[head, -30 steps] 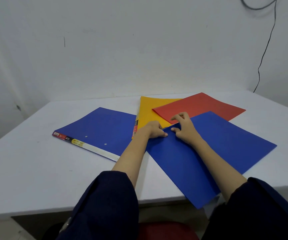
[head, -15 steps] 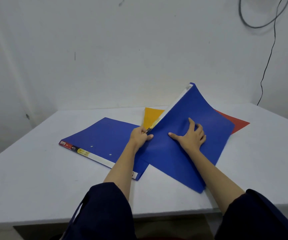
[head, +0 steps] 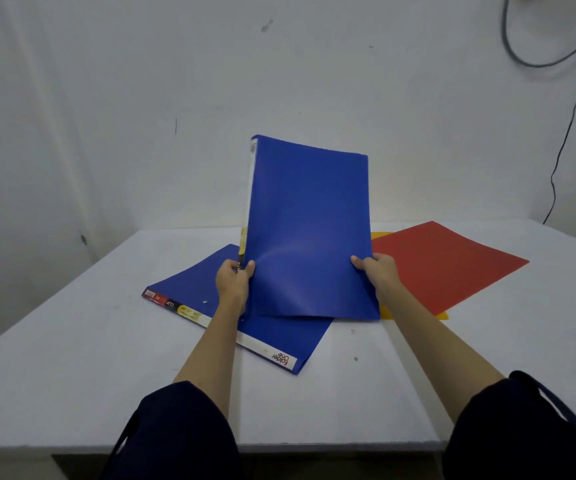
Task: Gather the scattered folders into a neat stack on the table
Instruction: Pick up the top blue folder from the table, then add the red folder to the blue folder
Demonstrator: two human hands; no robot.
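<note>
I hold a blue folder [head: 309, 230] nearly upright above the white table [head: 72, 375]. My left hand [head: 234, 284] grips its spine edge at the lower left, and my right hand [head: 378, 273] grips its lower right edge. A second blue folder [head: 196, 292] with a white labelled spine lies flat below it, partly hidden by the held one. A red folder [head: 442, 265] lies flat to the right. Under the red one, only slivers of a yellow folder [head: 381, 234] show.
A white wall stands right behind the table's far edge. A black cable [head: 566, 133] hangs down the wall at the upper right. The table's near edge [head: 314, 446] runs across just in front of my dark sleeves.
The blue folder went from lying flat over the yellow and red ones to being lifted upright. My right hand moved from its face to its right edge. The camera view shifted upward.
</note>
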